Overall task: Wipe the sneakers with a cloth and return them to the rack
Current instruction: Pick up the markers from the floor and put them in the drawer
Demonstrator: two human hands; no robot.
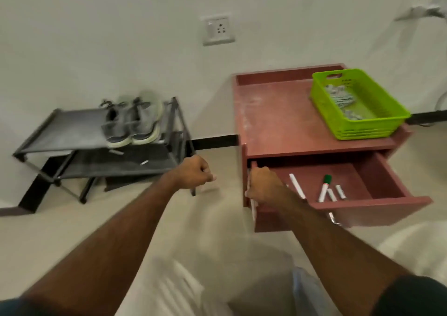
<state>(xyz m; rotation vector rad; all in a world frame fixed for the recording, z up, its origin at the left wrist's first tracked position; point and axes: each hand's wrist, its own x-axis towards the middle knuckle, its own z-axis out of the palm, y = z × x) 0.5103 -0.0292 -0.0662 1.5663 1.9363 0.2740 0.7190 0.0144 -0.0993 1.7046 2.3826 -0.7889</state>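
Note:
A pair of grey sneakers (132, 119) with pale soles stands side by side on the top shelf of a low dark rack (63, 131) against the wall at the left. My left hand (193, 172) hangs in a fist in front of the rack's right end, with nothing visible in it. My right hand (264, 185) reaches into the left side of an open drawer (377, 206) of a reddish-brown cabinet (278, 112); its fingers are curled and hidden inside. No cloth is clearly visible.
Several markers (324, 189) lie in the drawer. A green plastic basket (358, 102) with small grey items sits on the cabinet top. A wall socket (218, 29) is above. Small white pieces lie on the rack's lower shelf (116, 160).

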